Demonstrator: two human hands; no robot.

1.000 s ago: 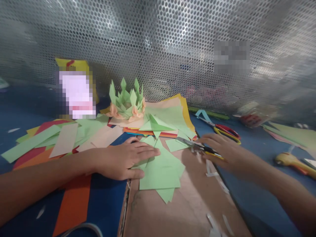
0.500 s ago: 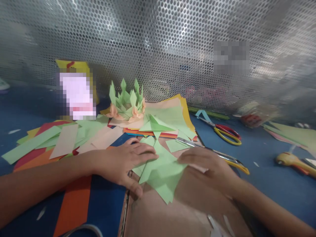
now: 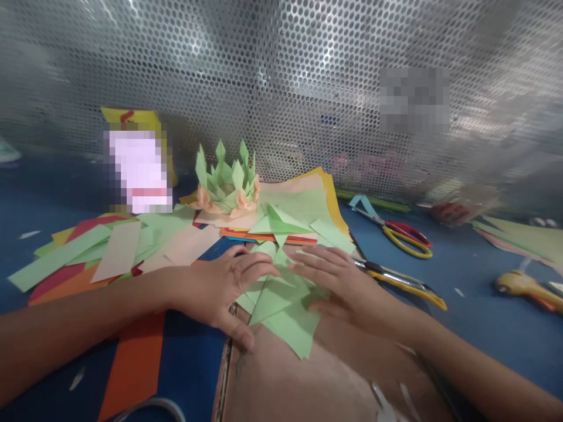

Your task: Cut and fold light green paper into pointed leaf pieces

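Light green paper pieces point(image 3: 285, 316) lie overlapping on a brown cardboard sheet point(image 3: 281, 387) in front of me. At their left side rests my left hand point(image 3: 222, 290), fingers spread, the thumb down near the cardboard's edge. My right hand point(image 3: 343, 281) is over their right side with its fingers stretched out and apart; neither hand grips anything. Just beyond the hands sits a folded green paper piece point(image 3: 281, 220). A utility knife point(image 3: 402, 278) with a yellow handle lies right of my right hand, its blade end partly hidden by that hand.
A green and peach folded-paper crown point(image 3: 226, 184) stands on stacked coloured sheets point(image 3: 303, 193). Paper strips point(image 3: 116, 249) spread across the left. Scissors point(image 3: 407, 237) and a yellow-handled tool point(image 3: 519, 284) lie on the blue table at right. A perforated metal panel point(image 3: 264, 70) closes off the back.
My right hand has moved left and inward over the green paper, its fingers now spread out. My left hand has stayed nearly in place.
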